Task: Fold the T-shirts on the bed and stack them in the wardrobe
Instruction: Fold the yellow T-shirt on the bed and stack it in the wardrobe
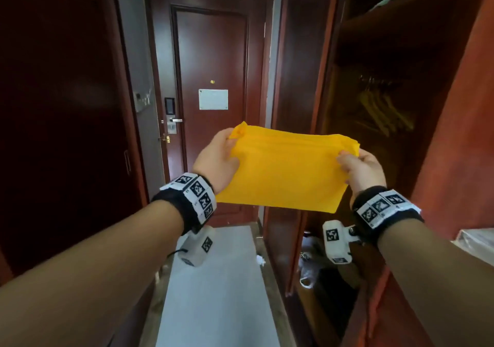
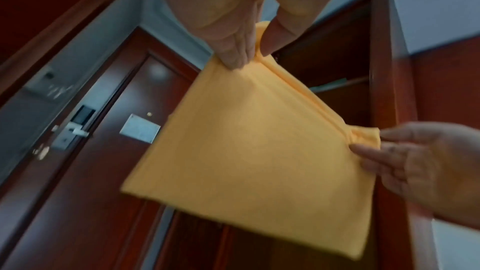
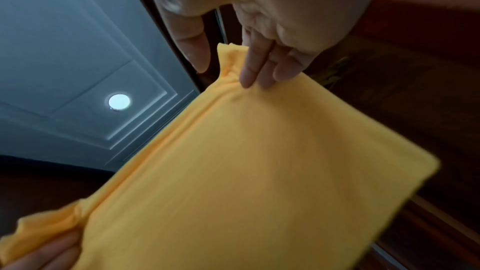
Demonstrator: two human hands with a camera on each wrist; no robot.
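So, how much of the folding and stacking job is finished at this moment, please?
Done: the yellow T-shirt is already folded into a flat rectangle. In hand: the left hand and right hand each pinch an upper corner, holding it up in the air in front of the open wardrobe. Left: laying it on a shelf. The bed is out of view, so I cannot tell how many shirts remain.

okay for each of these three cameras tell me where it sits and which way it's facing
Head: worn on the head, facing the dark red room door; both forearms, left hand and right hand show.
Left wrist: under the left hand, looking along it; right hand shows too.
Right wrist: under the right hand, tilted up toward the white ceiling.
Shared: the folded yellow T-shirt, pinched by both hands.
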